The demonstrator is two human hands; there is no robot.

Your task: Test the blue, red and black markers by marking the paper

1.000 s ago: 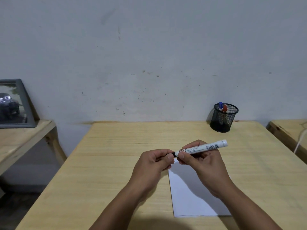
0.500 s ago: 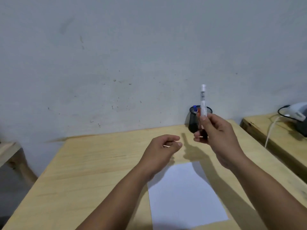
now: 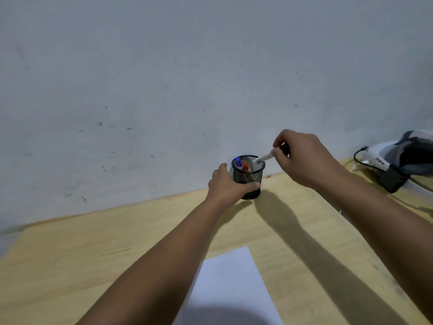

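Observation:
A black mesh pen cup (image 3: 254, 175) stands at the far edge of the wooden table (image 3: 93, 249), against the wall. My left hand (image 3: 226, 185) wraps around its left side. A blue marker (image 3: 238, 163) and a red marker (image 3: 245, 165) stick up inside it. My right hand (image 3: 304, 158) pinches the black-capped end of a white-barrelled black marker (image 3: 263, 158), whose far end sits at the cup's rim. A white sheet of paper (image 3: 229, 285) lies near me, partly under my left forearm.
On a second wooden surface at the right lie a white device with a black cable (image 3: 375, 160) and a dark bundle (image 3: 412, 156). A bare grey wall rises right behind the cup.
Both hands have left the paper and reached forward to the cup. The left hand took hold of the cup; the right hand tipped the black marker from upright down to the cup's rim.

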